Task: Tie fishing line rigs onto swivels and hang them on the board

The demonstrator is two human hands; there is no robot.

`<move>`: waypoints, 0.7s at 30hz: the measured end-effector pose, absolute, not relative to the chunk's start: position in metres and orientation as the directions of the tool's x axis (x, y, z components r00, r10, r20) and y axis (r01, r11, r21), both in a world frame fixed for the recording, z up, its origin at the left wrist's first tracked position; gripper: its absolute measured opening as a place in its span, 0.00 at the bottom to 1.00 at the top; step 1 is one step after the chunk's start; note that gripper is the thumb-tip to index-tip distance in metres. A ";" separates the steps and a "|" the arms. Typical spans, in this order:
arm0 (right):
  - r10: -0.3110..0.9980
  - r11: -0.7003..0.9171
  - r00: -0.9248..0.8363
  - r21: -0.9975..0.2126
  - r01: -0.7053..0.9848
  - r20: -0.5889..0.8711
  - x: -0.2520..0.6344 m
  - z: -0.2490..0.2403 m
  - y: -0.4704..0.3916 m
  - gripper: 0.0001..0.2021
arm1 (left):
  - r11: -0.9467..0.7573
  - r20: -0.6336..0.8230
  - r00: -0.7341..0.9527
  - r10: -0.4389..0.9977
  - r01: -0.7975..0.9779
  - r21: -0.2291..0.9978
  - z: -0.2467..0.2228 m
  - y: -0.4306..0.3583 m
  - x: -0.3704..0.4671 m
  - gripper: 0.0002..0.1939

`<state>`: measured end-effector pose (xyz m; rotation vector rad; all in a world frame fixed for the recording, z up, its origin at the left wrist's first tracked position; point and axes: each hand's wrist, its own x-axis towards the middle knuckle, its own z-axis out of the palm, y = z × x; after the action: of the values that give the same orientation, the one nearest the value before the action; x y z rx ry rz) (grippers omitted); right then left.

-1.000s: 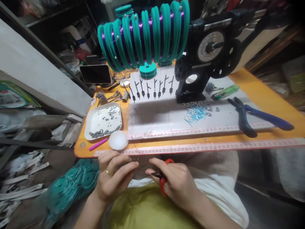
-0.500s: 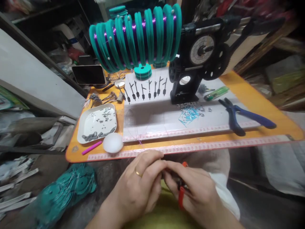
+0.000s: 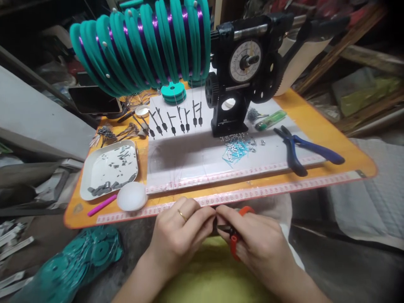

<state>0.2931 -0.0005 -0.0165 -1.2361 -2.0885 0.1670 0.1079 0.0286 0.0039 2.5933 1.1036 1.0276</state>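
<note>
In front of the table edge, my left hand (image 3: 181,225) is closed in a pinch, a gold ring on one finger. Whatever its fingertips hold is too small or hidden to make out. My right hand (image 3: 260,240) has its fingers wrapped round a small pair of scissors with red handles (image 3: 233,246). The short dark blades point left beneath the fingertips. Thumb and forefinger of the right hand meet the left fingertips. Above the table hangs a row of teal foam spools (image 3: 145,46) wound with purple line, and thin lines run down from them.
A black winding stand with a dial (image 3: 245,61) carries the spools. On the table lie blue-handled pliers (image 3: 315,149), a green cutter (image 3: 270,120), light-blue pieces (image 3: 235,152), a white tray (image 3: 85,176) with grey bits, a white bowl (image 3: 131,197) and a magenta pen (image 3: 101,205).
The view has shifted, so the spools and table sit further left. My fingertips have drawn into a tighter pinch, and the scissor blades and red handles show more plainly.
</note>
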 end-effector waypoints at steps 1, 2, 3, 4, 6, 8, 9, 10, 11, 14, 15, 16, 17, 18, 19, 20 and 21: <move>0.814 0.532 -0.292 -0.444 0.721 0.502 0.293 -0.018 -0.001 0.14 | -0.702 0.524 0.488 0.698 0.611 0.366 0.004 0.031 0.109 0.04; 0.818 0.526 -0.278 -0.460 0.715 0.503 0.294 -0.020 -0.001 0.14 | -0.676 0.506 0.473 0.721 0.641 0.364 0.005 0.033 0.110 0.03; 0.826 0.515 -0.261 -0.482 0.709 0.500 0.294 -0.022 -0.002 0.14 | -0.642 0.482 0.452 0.750 0.672 0.369 0.005 0.035 0.112 0.03; 0.833 0.506 -0.244 -0.506 0.699 0.496 0.294 -0.025 -0.003 0.14 | -0.606 0.455 0.429 0.780 0.700 0.379 0.006 0.037 0.113 0.03; 0.837 0.500 -0.220 -0.538 0.679 0.500 0.294 -0.029 -0.007 0.15 | -0.541 0.399 0.391 0.829 0.742 0.395 0.006 0.040 0.116 0.04; 0.833 0.508 -0.226 -0.536 0.675 0.506 0.293 -0.033 -0.011 0.18 | -0.501 0.359 0.372 0.856 0.768 0.400 0.007 0.042 0.118 0.04; 0.830 0.515 -0.240 -0.525 0.678 0.504 0.292 -0.034 -0.012 0.20 | -0.489 0.346 0.366 0.864 0.776 0.399 0.007 0.042 0.118 0.04; 0.828 0.522 -0.261 -0.514 0.680 0.496 0.290 -0.036 -0.013 0.22 | -0.481 0.337 0.363 0.869 0.780 0.400 0.008 0.042 0.119 0.04; 0.830 0.526 -0.283 -0.510 0.680 0.480 0.289 -0.036 -0.013 0.24 | -0.477 0.327 0.364 0.872 0.782 0.402 0.009 0.042 0.119 0.04; 0.837 0.532 -0.322 -0.520 0.668 0.441 0.287 -0.037 -0.012 0.25 | -0.478 0.308 0.374 0.875 0.769 0.424 0.011 0.041 0.119 0.05; 0.840 0.530 -0.327 -0.522 0.668 0.433 0.286 -0.037 -0.011 0.25 | -0.481 0.302 0.380 0.874 0.762 0.433 0.012 0.041 0.119 0.05; 0.841 0.528 -0.330 -0.519 0.673 0.428 0.286 -0.037 -0.011 0.24 | -0.485 0.297 0.386 0.873 0.755 0.441 0.012 0.041 0.119 0.05; 0.841 0.528 -0.331 -0.509 0.680 0.428 0.286 -0.037 -0.010 0.23 | -0.489 0.297 0.391 0.871 0.749 0.448 0.012 0.041 0.118 0.05; 0.838 0.530 -0.336 -0.497 0.687 0.429 0.287 -0.036 -0.010 0.22 | -0.493 0.295 0.397 0.869 0.743 0.453 0.012 0.042 0.118 0.06; 0.836 0.533 -0.343 -0.484 0.693 0.430 0.287 -0.035 -0.010 0.22 | -0.498 0.293 0.404 0.867 0.737 0.457 0.012 0.042 0.117 0.06; 0.832 0.538 -0.351 -0.468 0.701 0.431 0.288 -0.034 -0.009 0.21 | -0.503 0.292 0.410 0.864 0.732 0.459 0.012 0.042 0.117 0.06; 0.827 0.544 -0.362 -0.450 0.709 0.430 0.289 -0.034 -0.008 0.21 | -0.508 0.291 0.416 0.861 0.729 0.459 0.012 0.043 0.116 0.06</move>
<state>0.2887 -0.0085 -0.0336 -1.2337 -2.1596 0.2474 0.1163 0.0426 0.0118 2.4127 1.3889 0.7288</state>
